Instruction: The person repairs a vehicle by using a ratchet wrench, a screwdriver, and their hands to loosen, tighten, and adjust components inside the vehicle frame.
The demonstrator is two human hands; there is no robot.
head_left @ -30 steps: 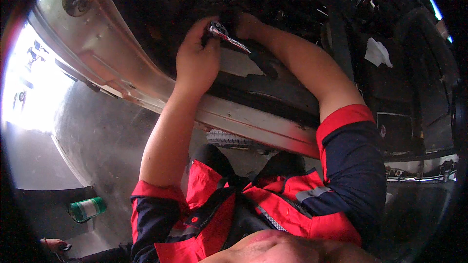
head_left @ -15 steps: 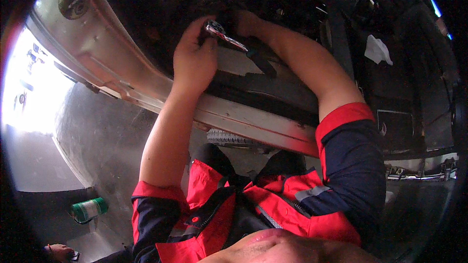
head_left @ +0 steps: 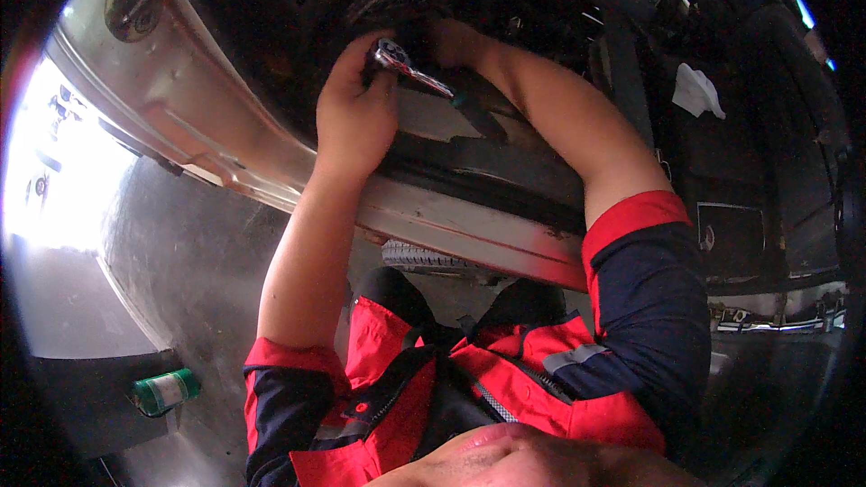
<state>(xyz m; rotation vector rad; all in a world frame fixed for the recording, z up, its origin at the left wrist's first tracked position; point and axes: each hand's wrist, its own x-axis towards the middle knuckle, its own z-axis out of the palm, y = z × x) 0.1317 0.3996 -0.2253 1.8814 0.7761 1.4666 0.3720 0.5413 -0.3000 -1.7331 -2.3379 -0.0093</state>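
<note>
Under car underbody (head_left: 505,234), ratchet (head_left: 410,68) in left hand (head_left: 356,117)

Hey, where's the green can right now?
In the head view the green can lies on its side at the lower left, on a dark ledge, well below the left hand that grips the ratchet.

– What's the tool?
– A chrome ratchet wrench (head_left: 410,70) with a dark handle, at upper centre of the frame.
– Its pose?
– Tilted, head up-left, handle slanting down-right against the dark underbody.
</note>
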